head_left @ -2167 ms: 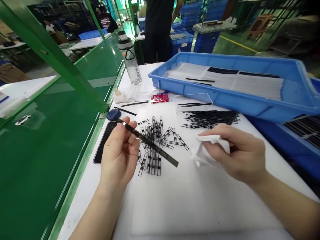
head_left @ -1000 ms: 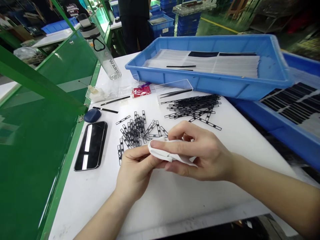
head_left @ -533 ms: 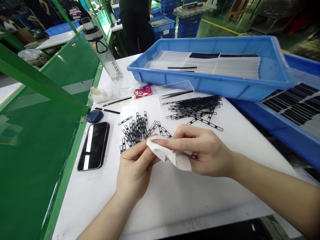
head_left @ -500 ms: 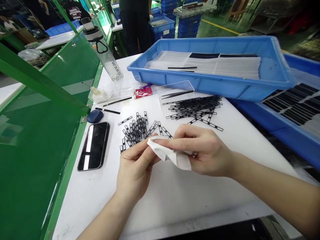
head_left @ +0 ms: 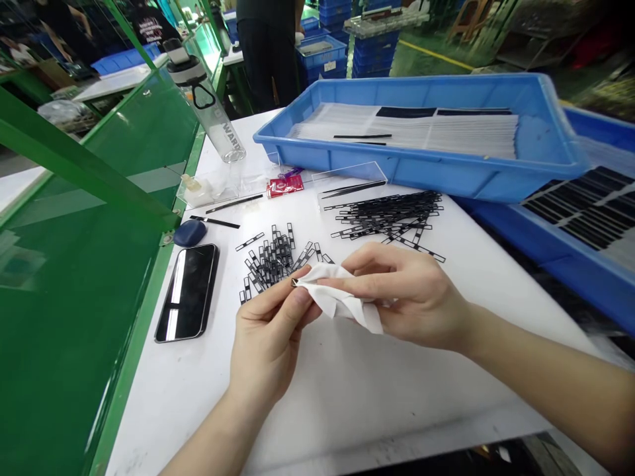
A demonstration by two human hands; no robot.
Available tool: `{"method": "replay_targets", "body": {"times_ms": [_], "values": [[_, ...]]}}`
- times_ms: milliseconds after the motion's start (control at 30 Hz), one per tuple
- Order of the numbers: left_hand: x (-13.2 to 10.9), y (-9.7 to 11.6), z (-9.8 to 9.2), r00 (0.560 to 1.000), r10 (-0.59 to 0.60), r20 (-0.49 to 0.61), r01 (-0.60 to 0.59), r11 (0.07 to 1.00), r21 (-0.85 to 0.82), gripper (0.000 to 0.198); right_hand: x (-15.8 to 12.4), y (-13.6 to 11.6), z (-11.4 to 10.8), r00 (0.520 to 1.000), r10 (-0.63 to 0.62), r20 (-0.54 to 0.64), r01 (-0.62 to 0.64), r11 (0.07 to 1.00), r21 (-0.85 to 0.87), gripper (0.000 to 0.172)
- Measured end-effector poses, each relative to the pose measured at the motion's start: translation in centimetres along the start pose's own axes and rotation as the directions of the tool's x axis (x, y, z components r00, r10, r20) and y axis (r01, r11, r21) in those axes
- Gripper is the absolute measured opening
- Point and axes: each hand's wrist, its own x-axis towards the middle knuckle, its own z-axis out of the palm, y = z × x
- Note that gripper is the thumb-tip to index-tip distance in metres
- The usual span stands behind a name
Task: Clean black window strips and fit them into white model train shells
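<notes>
My left hand (head_left: 268, 337) pinches the end of a thin dark strip (head_left: 294, 282), of which only the tip shows. My right hand (head_left: 411, 297) is closed on a white cloth (head_left: 337, 297) folded around that strip. Both hands meet above the white table (head_left: 347, 396). Just behind them lies a pile of short black frame pieces (head_left: 272, 259). A second pile of longer black frame strips (head_left: 387, 215) lies further right.
A black phone (head_left: 187, 292) and a dark blue oval case (head_left: 189, 233) lie at the left by the green frame (head_left: 74, 172). A blue tray (head_left: 421, 168) with stacked sheets stands behind, a clear bottle (head_left: 213, 116) and red packet (head_left: 284, 186) near it. A person stands beyond the table.
The left hand first held the long strip bare, apart from the cloth. The right hand then brought the cloth over it. In the last second the cloth has shifted slightly along the strip.
</notes>
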Motion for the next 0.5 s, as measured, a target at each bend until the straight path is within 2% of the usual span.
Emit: {"method": "replay_targets", "body": {"times_ms": [100, 267, 500], "values": [[0.1, 0.1, -0.2, 1.000, 0.016, -0.003, -0.016, 1.000, 0.023, 0.016, -0.2, 0.0, 0.1, 0.999, 0.029, 0.026, -0.030, 0.999, 0.041, 0.029], [0.3, 0.5, -0.1, 0.999, 0.052, -0.004, -0.052, 0.998, 0.023, 0.017, -0.2, -0.1, -0.2, 0.998, 0.040, 0.051, -0.040, 0.999, -0.006, 0.030], [0.2, 1.1, -0.3, 0.993, 0.106, -0.045, -0.105, 0.994, 0.032, 0.021, -0.2, -0.3, -0.2, 0.996, 0.074, 0.051, -0.075, 0.997, 0.012, 0.030]]}}
